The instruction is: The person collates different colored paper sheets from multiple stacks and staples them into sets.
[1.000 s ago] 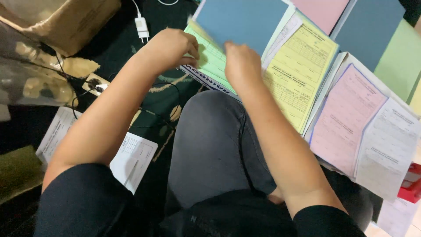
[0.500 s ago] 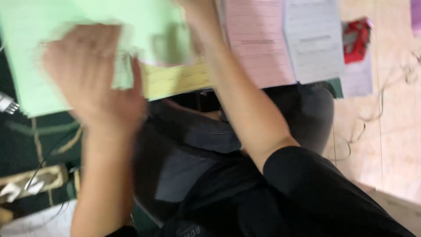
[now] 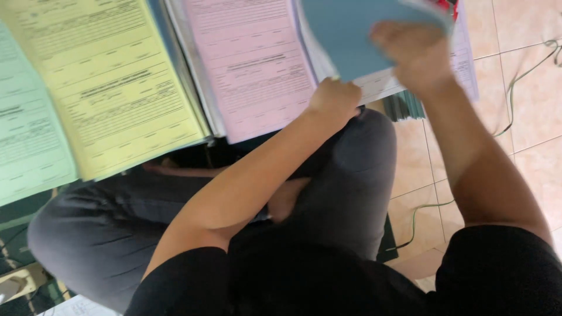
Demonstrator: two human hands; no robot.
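Observation:
A blue sheet of paper (image 3: 357, 32) is lifted at the top of the head view, held from both sides. My right hand (image 3: 413, 52) grips its right edge and my left hand (image 3: 335, 100) pinches its lower left corner. Under the blue sheet lies a white printed form (image 3: 389, 85). To the left sit a pink printed form (image 3: 252, 64), a yellow one (image 3: 111, 82) and a green one (image 3: 26, 146), side by side in stacks. My crossed legs in grey trousers (image 3: 345, 181) are below the papers.
Beige floor tiles (image 3: 521, 99) lie to the right, with a thin green cable (image 3: 521, 76) running over them. A red object (image 3: 448, 6) peeks out at the top behind the blue sheet. A dark mat (image 3: 14, 234) is at the lower left.
The view has swung right, from the green stack to the pink and white ones. Both hands moved from a green sheet to the blue sheet they now hold.

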